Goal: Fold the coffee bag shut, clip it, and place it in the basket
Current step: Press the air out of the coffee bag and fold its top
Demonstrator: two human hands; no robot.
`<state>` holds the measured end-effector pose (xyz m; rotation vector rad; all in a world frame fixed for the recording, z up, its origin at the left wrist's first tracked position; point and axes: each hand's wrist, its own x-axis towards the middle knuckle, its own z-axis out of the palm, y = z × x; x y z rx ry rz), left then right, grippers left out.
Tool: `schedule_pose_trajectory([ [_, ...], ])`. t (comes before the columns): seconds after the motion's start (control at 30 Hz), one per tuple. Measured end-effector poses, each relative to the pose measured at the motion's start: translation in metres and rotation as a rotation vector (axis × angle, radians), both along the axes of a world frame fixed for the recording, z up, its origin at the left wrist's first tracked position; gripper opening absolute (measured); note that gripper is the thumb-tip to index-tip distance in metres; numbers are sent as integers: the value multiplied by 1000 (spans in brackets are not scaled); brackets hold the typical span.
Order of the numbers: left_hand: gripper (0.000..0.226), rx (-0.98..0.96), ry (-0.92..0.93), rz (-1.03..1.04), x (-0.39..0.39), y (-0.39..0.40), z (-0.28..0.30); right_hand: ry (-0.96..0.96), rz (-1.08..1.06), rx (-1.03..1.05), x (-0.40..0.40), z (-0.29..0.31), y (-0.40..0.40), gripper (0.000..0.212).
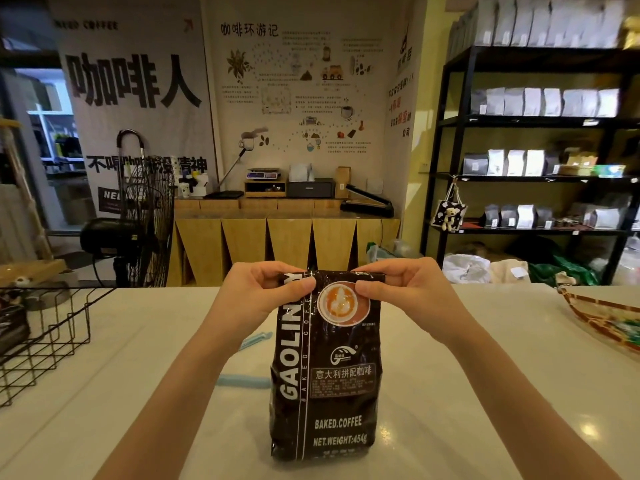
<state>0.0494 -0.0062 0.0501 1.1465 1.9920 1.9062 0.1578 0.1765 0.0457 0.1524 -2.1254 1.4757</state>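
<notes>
Now I pinch the coffee bag [325, 368], upright mid-worktop [467, 393], with left hand [258, 292] and right hand [401, 289]; I'd crease evenly, clip [242, 380] waiting at nine o'clock.

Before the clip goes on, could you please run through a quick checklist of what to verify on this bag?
1. Coffee bag upright on the counter: ok.
2. Left hand and right hand both pinching the top edge: ok.
3. Top folded fully shut: cannot tell.
4. Blue clip within reach, left of the bag: ok.
5. Clip on the bag: not ok, not yet.
6. Wire basket near on the left: ok.
</notes>
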Motion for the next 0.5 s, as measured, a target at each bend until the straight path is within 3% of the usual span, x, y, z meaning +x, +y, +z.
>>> schedule_pose_trajectory([
  [0.1, 6, -70, 60, 29, -3, -3, 2, 10, -88, 144, 0, 1, 0, 25],
  [0.2, 22, -93, 81, 42, -3, -2, 1, -5, -187, 273, 0, 4, 0, 23],
  [0.4, 24, 9, -140, -141, 2, -1, -3, -22, 32, -40, -2, 0, -1, 13],
  [0.5, 21, 71, -226, -164, 2, 0, -5, -19, 19, -87, -4, -3, -2, 12],
])
